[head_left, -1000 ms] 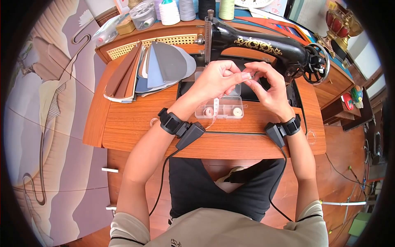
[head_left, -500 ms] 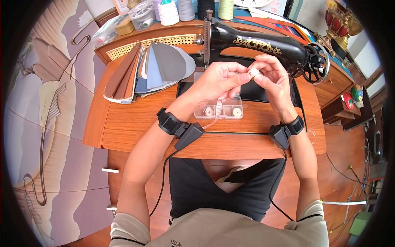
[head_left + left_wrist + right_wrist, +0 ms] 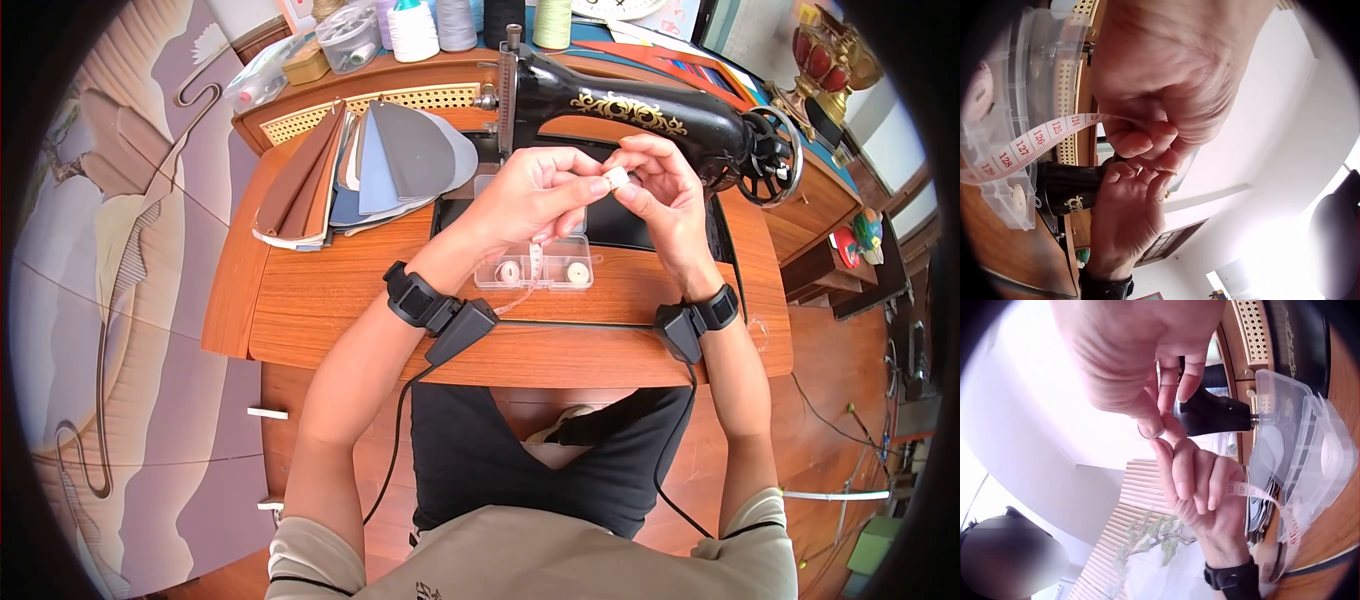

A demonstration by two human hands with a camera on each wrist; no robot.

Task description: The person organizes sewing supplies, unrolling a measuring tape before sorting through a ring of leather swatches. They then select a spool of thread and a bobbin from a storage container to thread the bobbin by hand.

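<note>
Between both hands in the head view is the small white rolled end of a tape measure (image 3: 616, 178). My left hand (image 3: 530, 198) pinches it between thumb and forefinger, its other fingers curled in. From the opposite side, my right hand (image 3: 662, 200) pinches it with thumb and fingertips, the remaining fingers raised. The printed tape (image 3: 1035, 142), red figures on white, runs out of the left palm and droops over an open clear plastic box (image 3: 545, 284). A white roll (image 3: 577, 272) and another small coil (image 3: 508, 272) lie in the box compartments.
A black sewing machine (image 3: 630, 95) stands just behind the hands. Fanned swatches (image 3: 410, 150) lie at the left of the wooden table (image 3: 330, 290). Thread spools (image 3: 413, 35) line the back shelf. Cables hang from both wrist cameras.
The right hand has shifted slightly and its wrist has turned, bringing the white roll into view between the fingertips. The hanging tape has swung a little to the right. The left hand has barely moved.
</note>
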